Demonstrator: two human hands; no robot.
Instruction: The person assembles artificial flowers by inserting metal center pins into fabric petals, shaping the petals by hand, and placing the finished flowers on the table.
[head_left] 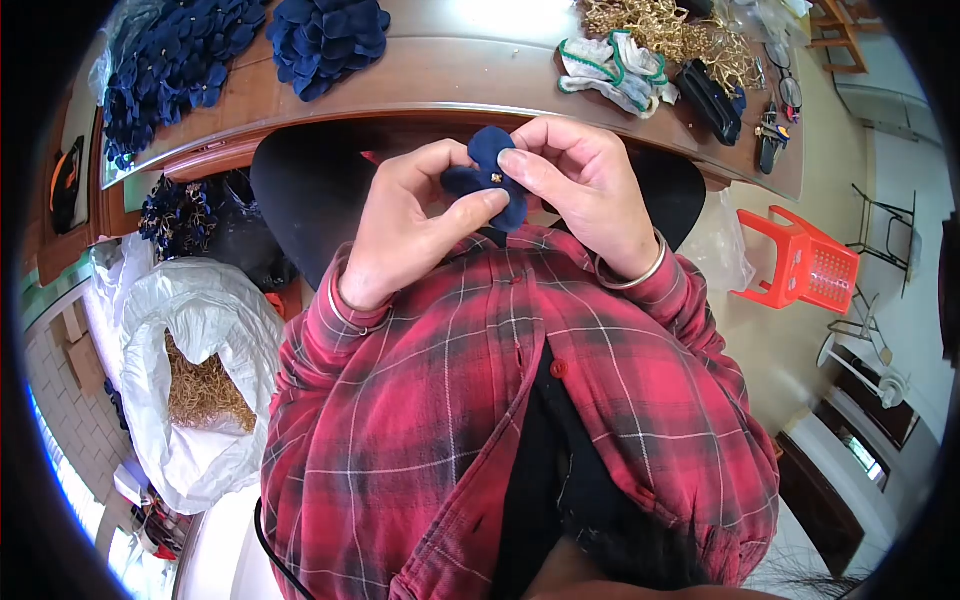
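Between my two hands, just in front of the table's edge, is a dark blue artificial flower point(490, 150) with rounded petals and a small gold centre. My left hand point(415, 215) pinches its lower and left petals between thumb and fingers. From the other side, my right hand point(585, 190) grips the upper right petal, its thumb close to the gold centre. The fingers behind the petals are partly hidden.
On the table point(450, 75) are piles of blue flowers point(325, 40), white gloves with green trim point(612, 72), gold wiry stems point(680, 30), a black case point(710, 100) and pliers point(770, 140). A white sack point(150, 330) of gold pieces stands left; a red stool point(795, 260) stands right.
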